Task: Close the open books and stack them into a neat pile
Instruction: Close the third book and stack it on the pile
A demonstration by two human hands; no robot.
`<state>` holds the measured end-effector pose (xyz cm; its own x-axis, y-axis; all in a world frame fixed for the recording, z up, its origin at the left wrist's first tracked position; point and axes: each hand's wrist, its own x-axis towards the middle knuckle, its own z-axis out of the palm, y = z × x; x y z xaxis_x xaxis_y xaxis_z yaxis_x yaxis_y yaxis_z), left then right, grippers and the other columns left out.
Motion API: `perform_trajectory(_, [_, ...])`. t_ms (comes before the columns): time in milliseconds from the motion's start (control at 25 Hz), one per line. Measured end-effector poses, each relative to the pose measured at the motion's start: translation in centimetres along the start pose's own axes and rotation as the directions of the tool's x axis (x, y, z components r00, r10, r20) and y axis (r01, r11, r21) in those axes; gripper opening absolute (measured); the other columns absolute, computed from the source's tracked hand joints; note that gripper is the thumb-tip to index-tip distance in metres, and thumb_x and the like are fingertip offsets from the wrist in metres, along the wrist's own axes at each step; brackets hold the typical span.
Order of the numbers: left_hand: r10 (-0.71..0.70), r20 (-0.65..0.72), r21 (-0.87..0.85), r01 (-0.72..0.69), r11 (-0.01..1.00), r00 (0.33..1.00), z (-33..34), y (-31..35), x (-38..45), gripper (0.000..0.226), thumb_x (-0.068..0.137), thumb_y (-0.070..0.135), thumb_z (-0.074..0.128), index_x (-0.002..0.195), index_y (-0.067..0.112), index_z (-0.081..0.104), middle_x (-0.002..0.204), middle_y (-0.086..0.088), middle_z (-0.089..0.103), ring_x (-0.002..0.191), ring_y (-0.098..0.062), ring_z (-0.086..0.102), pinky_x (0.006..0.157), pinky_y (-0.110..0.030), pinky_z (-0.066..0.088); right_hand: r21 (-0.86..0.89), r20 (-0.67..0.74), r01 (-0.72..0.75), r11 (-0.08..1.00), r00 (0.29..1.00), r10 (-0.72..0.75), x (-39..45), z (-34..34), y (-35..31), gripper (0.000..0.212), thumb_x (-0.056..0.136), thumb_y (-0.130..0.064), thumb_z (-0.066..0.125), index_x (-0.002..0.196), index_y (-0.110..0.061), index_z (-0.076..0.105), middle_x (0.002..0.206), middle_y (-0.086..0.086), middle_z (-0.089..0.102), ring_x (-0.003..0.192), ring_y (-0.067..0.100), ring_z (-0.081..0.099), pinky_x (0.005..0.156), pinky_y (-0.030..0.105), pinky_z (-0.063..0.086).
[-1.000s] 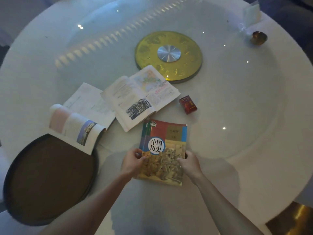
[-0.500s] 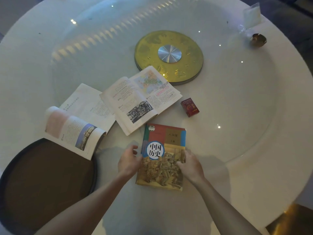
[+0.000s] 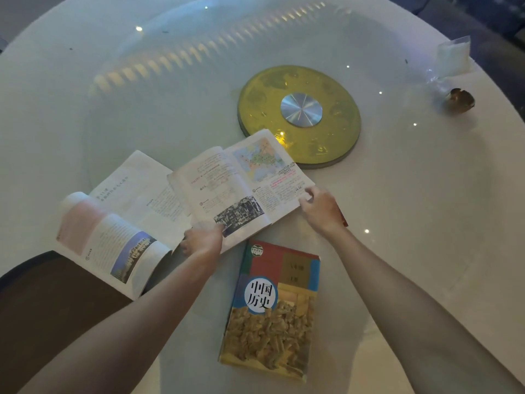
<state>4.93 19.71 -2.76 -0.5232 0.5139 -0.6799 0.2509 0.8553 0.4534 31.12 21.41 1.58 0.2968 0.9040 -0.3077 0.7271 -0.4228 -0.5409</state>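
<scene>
Books lay on a round white table point(image 3: 412, 209): two open, one shut. The shut book point(image 3: 272, 311), with a colourful cover and a white circle of characters, lay flat nearest the person, between the two forearms, touched by neither hand. Just beyond it lay the middle open book point(image 3: 241, 183), its pages showing a map, pink-marked text and a dark photograph. The left hand point(image 3: 203, 240) was at that book's near left corner, fingers curled on the page edge; whether it truly pinched the page could not be told. The right hand point(image 3: 319, 207) was at the book's right edge, thumb and fingers closed on the outer pages. A small red box point(image 3: 343, 220) showed only as a sliver behind the right wrist. To the left lay the second open book point(image 3: 122, 223), its near pages curling upward, partly under the middle book's left side and overhanging a dark round tray point(image 3: 42, 308) at the table's near left. A gold disc point(image 3: 298, 115) with a silver hub sat beyond the middle book, whose far corner overlapped it. A clear bag point(image 3: 451, 56) and a small brown object point(image 3: 461, 99) sat far right.
</scene>
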Motion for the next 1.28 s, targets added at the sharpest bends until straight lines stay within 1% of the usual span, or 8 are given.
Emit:
perform_trajectory(360, [-0.093, 0.138, -0.320, 0.133, 0.938, 0.986, 2.6, 3.1, 2.3, 0.079, 0.070, 0.046, 0.086, 0.129, 0.001, 0.062, 0.130, -0.016, 0.065, 0.113, -0.036, 0.064, 0.089, -0.043, 0.054, -0.205, 0.099, -0.199, 0.958, 0.970, 0.223, 8.6, 1.5, -0.5, 0.068, 0.091, -0.042, 0.068, 0.144, -0.006, 0.045, 0.148, 0.017, 0.048, 0.139, 0.039, 0.045, 0.112, 0.049, 0.041])
perform_trajectory(520, [-0.009, 0.246, -0.410, 0.112, 0.905, 0.969, 3.1, 5.2, 1.4, 0.065, 0.067, 0.045, 0.087, 0.116, 0.006, 0.069, 0.119, -0.008, 0.072, 0.096, -0.025, 0.069, 0.073, -0.033, 0.052, -0.147, 0.141, -0.249, 0.957, 0.953, 0.269, 9.1, 2.4, -0.2, 0.052, 0.074, -0.043, 0.073, 0.114, -0.012, 0.061, 0.124, 0.009, 0.067, 0.117, 0.034, 0.062, 0.095, 0.047, 0.054])
perform_trajectory(600, [0.095, 0.240, -0.454, 0.025, 0.891, 0.966, 3.1, 6.6, 0.7, 0.055, 0.076, 0.032, 0.086, 0.117, 0.004, 0.063, 0.110, -0.007, 0.074, 0.086, -0.019, 0.070, 0.067, -0.031, 0.053, -0.055, 0.139, -0.255, 0.965, 0.955, 0.260, 8.8, 2.8, -0.3, 0.026, 0.072, -0.033, 0.070, 0.086, -0.014, 0.061, 0.108, 0.008, 0.070, 0.098, 0.029, 0.066, 0.071, 0.035, 0.054])
perform_trajectory(680, [0.212, 0.208, -0.448, -0.100, 0.889, 0.955, 3.0, 7.9, -0.2, 0.054, 0.079, 0.025, 0.085, 0.120, 0.007, 0.055, 0.103, -0.004, 0.070, 0.085, -0.015, 0.069, 0.072, -0.033, 0.055, 0.121, 0.166, -0.285, 0.951, 0.950, 0.264, 7.9, 2.9, -0.7, 0.018, 0.082, -0.016, 0.069, 0.093, -0.010, 0.056, 0.098, 0.005, 0.064, 0.084, 0.020, 0.064, 0.058, 0.031, 0.048])
perform_trajectory(920, [0.438, 0.494, -0.339, -0.298, 0.892, 0.751, 3.2, 9.7, -2.2, 0.039, 0.090, 0.055, 0.066, 0.100, 0.017, 0.072, 0.099, 0.004, 0.072, 0.089, -0.013, 0.068, 0.077, -0.030, 0.054, 0.514, 0.369, -0.391, 0.764, 0.904, 0.215, 4.6, 3.5, -0.6, 0.029, 0.100, -0.007, 0.048, 0.118, -0.010, 0.070, 0.103, 0.010, 0.076, 0.082, 0.022, 0.073, 0.064, 0.035, 0.061])
perform_trajectory(1080, [0.414, 0.160, 0.080, -0.430, 0.899, 0.896, 4.2, 7.8, -0.3, 0.064, 0.082, 0.051, 0.065, 0.132, 0.013, 0.059, 0.128, -0.011, 0.062, 0.118, -0.030, 0.058, 0.101, -0.047, 0.051, 0.581, 0.366, -0.422, 0.696, 0.899, 0.239, 3.4, 4.4, 0.7, 0.048, 0.100, -0.049, 0.051, 0.111, -0.008, 0.075, 0.105, 0.011, 0.079, 0.095, 0.027, 0.076, 0.087, 0.051, 0.063])
perform_trajectory(1160, [0.394, 0.111, 0.233, -0.409, 0.882, 0.912, 4.3, 6.7, 0.4, 0.064, 0.082, 0.038, 0.071, 0.135, 0.008, 0.052, 0.132, -0.017, 0.053, 0.124, -0.035, 0.050, 0.106, -0.051, 0.047, 0.495, 0.307, -0.332, 0.803, 0.931, 0.197, 2.6, 4.8, 0.7, 0.027, 0.098, -0.036, 0.065, 0.114, -0.015, 0.067, 0.113, 0.005, 0.074, 0.103, 0.025, 0.072, 0.092, 0.049, 0.062])
perform_trajectory(1280, [0.296, 0.158, 0.014, -0.302, 0.953, 0.942, 3.6, 6.0, 1.1, 0.057, 0.083, 0.032, 0.076, 0.131, 0.007, 0.058, 0.128, -0.015, 0.063, 0.112, -0.030, 0.062, 0.094, -0.047, 0.058, 0.399, 0.178, -0.219, 0.890, 0.971, 0.159, 1.6, 5.1, 0.2, 0.021, 0.094, -0.013, 0.067, 0.114, -0.019, 0.067, 0.107, 0.004, 0.074, 0.095, 0.025, 0.072, 0.081, 0.047, 0.060])
